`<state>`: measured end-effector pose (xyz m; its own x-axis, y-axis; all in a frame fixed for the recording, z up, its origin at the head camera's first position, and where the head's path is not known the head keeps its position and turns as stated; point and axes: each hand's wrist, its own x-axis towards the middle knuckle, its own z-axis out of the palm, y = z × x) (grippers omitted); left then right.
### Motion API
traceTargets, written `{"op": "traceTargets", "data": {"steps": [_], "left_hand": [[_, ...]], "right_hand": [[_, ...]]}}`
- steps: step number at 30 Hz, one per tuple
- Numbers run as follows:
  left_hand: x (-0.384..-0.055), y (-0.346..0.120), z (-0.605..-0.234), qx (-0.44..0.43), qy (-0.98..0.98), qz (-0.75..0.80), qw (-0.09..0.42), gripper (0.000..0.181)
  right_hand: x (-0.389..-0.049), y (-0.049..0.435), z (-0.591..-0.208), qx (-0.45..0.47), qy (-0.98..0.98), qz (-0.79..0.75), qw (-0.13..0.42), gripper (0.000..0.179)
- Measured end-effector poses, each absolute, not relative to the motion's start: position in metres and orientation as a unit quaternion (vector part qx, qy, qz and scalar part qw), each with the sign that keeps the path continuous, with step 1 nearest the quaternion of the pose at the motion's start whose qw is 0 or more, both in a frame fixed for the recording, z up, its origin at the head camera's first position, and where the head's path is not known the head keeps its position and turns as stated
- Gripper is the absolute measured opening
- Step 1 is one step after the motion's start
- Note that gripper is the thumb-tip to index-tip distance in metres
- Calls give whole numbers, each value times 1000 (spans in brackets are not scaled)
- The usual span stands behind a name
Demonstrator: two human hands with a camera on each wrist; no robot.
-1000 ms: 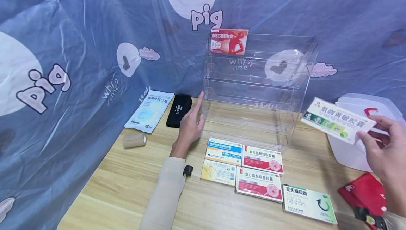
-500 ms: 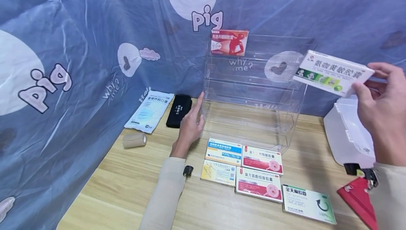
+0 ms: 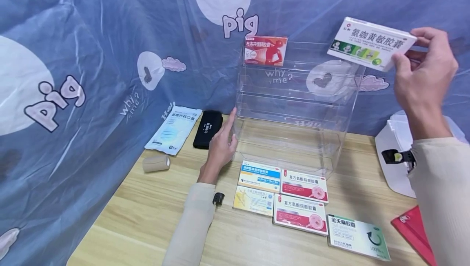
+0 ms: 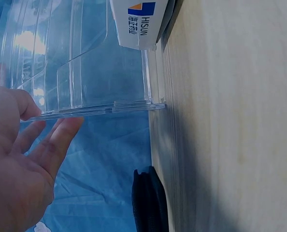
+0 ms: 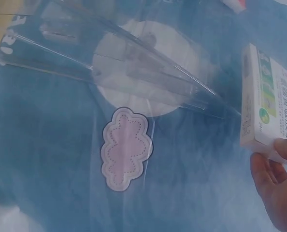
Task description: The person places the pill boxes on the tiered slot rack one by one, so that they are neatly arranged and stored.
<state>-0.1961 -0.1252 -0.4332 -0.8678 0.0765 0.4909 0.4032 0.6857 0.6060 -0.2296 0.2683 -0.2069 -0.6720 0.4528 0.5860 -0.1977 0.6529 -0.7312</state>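
My right hand pinches a white-and-green medicine box at its right end. The box is raised at the upper right of the clear acrylic display rack, slightly tilted; the right wrist view shows it beside the rack's edge. My left hand grips the rack's left side panel, thumb on one side and fingers on the other in the left wrist view. A red medicine box stands in the top tier at the left.
Before the rack lie a blue-and-white box, a yellow box, two red-and-white boxes and a green box. Left are a mask packet, black case and tan roll. Right are a white bin and red pouch.
My right hand has lifted the white-and-green box from beside the white bin, up and slightly left, to the height of the rack's top. The left hand has stayed at the rack's side.
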Motion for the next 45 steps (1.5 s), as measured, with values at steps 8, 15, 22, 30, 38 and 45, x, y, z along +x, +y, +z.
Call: {"op": "traceTargets", "data": {"steps": [8,15,22,30,38,45], "left_hand": [[-197,-125,-432,-134,-891,-371,224,86],[-196,-124,-434,-135,-893,-370,220,86],[-196,-124,-433,-131,-894,-371,214,87],[-196,-124,-433,-134,-893,-370,219,87],[-196,-124,-435,-133,-893,-371,216,88],[-196,-124,-435,-132,-893,-372,216,89]], "right_hand": [[-246,261,-195,-55,-806,410,423,45],[-264,262,-198,-33,-816,396,420,47],[-278,258,-197,-10,-825,386,412,49],[-283,252,-193,-13,-835,390,388,50],[-287,248,-195,-13,-851,385,356,48],[-292,251,-204,-2,-872,368,321,48]]}}
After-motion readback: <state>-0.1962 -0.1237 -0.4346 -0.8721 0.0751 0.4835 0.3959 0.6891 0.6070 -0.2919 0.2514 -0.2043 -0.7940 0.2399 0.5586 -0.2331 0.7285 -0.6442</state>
